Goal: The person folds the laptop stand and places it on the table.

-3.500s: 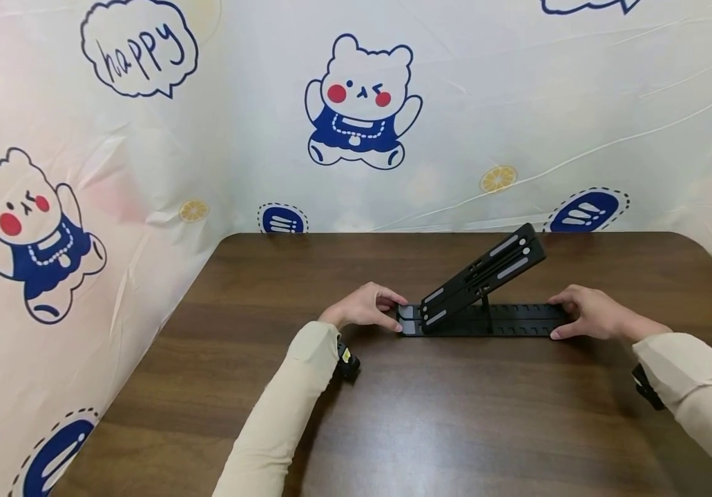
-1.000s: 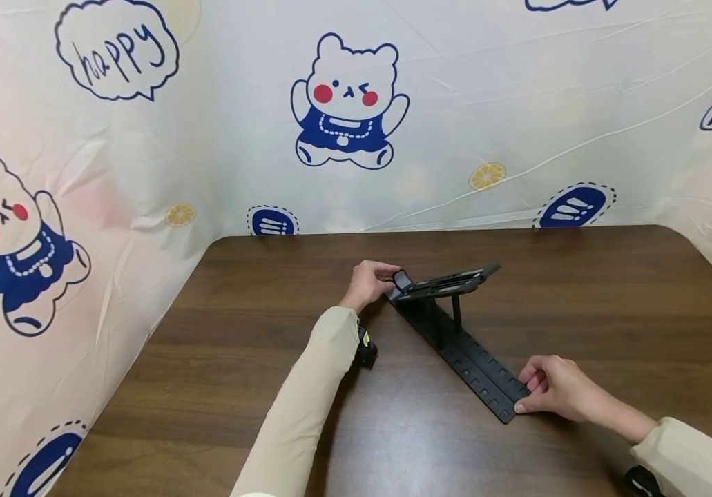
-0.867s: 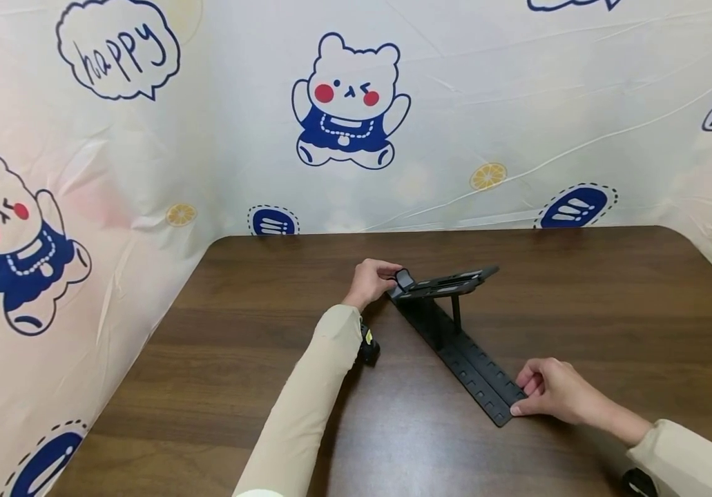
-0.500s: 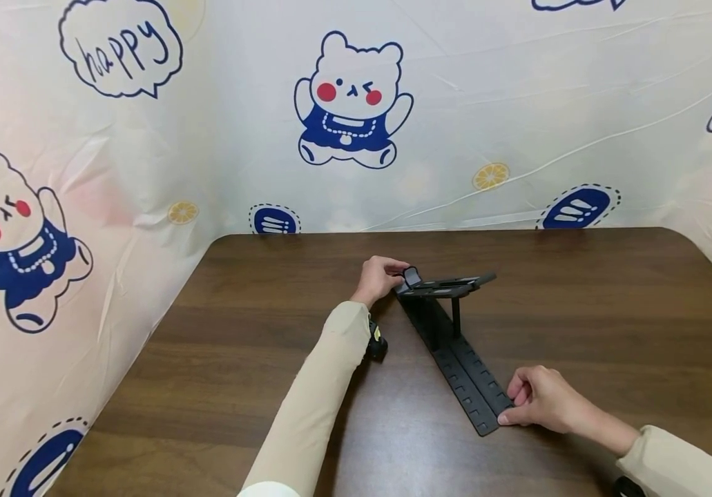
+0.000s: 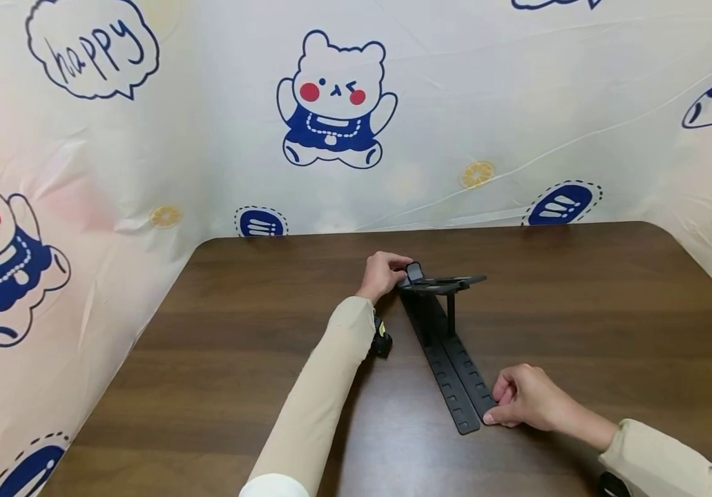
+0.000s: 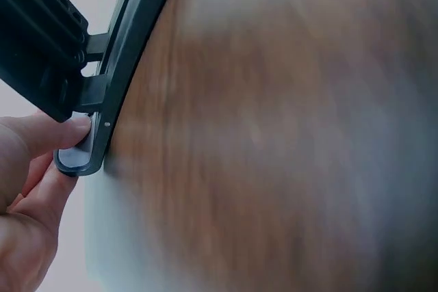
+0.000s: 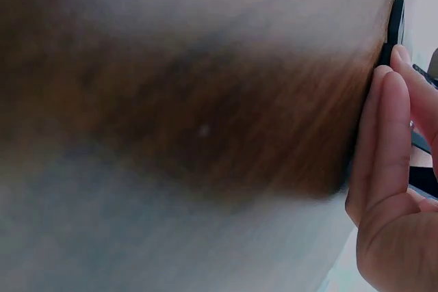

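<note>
A black folding laptop stand (image 5: 438,345) lies on the table, its long slotted base slanting from the far middle toward the near right. Its upper support plate (image 5: 449,283) is raised over the far part, propped on a strut (image 5: 451,314). At the far end my left hand (image 5: 383,274) pinches the base by its grey pad; in the left wrist view the thumb (image 6: 72,130) presses on that pad with fingers beneath. My right hand (image 5: 530,399) pinches the near end's right edge between thumb and fingers, also visible in the right wrist view at the black edge (image 7: 395,22).
The brown wooden table (image 5: 206,386) spreads around the stand, with rounded far corners. Behind and to the left hangs a pale curtain (image 5: 219,103) printed with bears and blue shapes. A small black device (image 5: 382,339) is strapped at the left wrist.
The stand has turned from lying sideways to pointing toward me, its right end swinging nearer and leftward with my right hand. My left hand has shifted slightly away at the other end.
</note>
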Demonstrator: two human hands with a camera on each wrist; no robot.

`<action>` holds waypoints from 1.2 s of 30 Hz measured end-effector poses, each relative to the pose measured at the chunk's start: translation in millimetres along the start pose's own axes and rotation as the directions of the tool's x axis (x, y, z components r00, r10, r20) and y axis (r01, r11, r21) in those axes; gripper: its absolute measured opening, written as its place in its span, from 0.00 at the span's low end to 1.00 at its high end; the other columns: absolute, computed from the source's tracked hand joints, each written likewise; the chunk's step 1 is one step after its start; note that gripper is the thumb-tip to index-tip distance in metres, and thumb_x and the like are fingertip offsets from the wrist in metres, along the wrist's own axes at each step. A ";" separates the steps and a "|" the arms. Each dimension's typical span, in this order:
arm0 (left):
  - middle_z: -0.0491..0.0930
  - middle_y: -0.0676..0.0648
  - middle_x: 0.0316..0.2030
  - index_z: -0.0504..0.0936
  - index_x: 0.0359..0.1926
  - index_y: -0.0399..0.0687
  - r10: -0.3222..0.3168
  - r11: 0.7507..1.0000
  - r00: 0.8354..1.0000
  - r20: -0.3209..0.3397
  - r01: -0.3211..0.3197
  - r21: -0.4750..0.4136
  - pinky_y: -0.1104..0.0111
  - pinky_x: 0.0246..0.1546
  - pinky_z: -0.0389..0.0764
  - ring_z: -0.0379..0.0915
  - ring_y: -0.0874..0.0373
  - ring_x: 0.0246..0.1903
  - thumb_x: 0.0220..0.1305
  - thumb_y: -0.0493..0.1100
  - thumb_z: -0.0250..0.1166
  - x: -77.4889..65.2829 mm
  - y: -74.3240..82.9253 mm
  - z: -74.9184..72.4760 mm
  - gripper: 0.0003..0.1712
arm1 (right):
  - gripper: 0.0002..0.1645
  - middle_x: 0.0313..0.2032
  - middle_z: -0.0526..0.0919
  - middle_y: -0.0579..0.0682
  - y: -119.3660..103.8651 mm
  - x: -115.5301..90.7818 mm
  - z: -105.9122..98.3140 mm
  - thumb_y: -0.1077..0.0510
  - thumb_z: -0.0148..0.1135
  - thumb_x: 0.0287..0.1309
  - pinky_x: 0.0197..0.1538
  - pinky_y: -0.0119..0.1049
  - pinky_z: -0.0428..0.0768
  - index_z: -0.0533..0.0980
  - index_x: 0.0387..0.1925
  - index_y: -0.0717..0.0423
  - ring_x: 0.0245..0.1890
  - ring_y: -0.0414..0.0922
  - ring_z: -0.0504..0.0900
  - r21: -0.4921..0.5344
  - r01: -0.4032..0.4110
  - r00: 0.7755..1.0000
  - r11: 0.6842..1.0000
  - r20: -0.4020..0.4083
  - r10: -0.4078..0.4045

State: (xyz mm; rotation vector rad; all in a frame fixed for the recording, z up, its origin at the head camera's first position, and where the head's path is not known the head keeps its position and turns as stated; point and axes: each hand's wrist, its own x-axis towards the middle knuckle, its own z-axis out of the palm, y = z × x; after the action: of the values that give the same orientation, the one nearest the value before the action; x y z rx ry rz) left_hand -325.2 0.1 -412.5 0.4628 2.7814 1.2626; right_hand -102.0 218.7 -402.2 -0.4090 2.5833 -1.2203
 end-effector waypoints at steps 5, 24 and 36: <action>0.81 0.48 0.39 0.83 0.41 0.48 0.004 1.000 1.000 0.012 -0.004 -0.003 0.69 0.40 0.75 0.74 0.58 0.41 0.52 0.31 0.63 1.9 6.9 4.2 0.14 | 0.19 0.13 0.76 0.44 -1.7 0.2 3.5 0.54 0.73 0.33 0.18 0.30 0.75 0.72 0.18 0.60 0.12 0.38 0.76 0.119 -0.026 0.999 0.992 0.026 0.023; 0.81 0.50 0.36 0.84 0.38 0.48 -0.014 1.000 1.000 0.004 0.014 -0.006 0.71 0.40 0.74 0.75 0.60 0.40 0.51 0.30 0.63 3.0 13.8 13.2 0.14 | 0.14 0.15 0.77 0.50 -9.5 1.9 18.6 0.62 0.70 0.38 0.19 0.33 0.77 0.72 0.19 0.65 0.14 0.40 0.78 0.291 -0.063 0.996 0.955 0.072 0.044; 0.81 0.48 0.37 0.83 0.39 0.46 -0.023 0.999 1.000 -0.016 0.022 -0.045 0.69 0.40 0.75 0.75 0.58 0.40 0.51 0.30 0.63 2.7 15.0 13.6 0.13 | 0.15 0.15 0.77 0.50 -10.8 3.0 17.6 0.61 0.70 0.39 0.20 0.33 0.77 0.71 0.20 0.65 0.15 0.41 0.78 0.269 -0.065 0.996 0.961 0.081 0.045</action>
State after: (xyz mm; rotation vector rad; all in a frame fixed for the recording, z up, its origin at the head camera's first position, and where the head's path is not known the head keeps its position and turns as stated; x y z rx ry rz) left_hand -321.8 20.1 -410.2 0.4188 2.7570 1.3275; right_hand -97.3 198.6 -405.0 -0.3165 2.3055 -1.4829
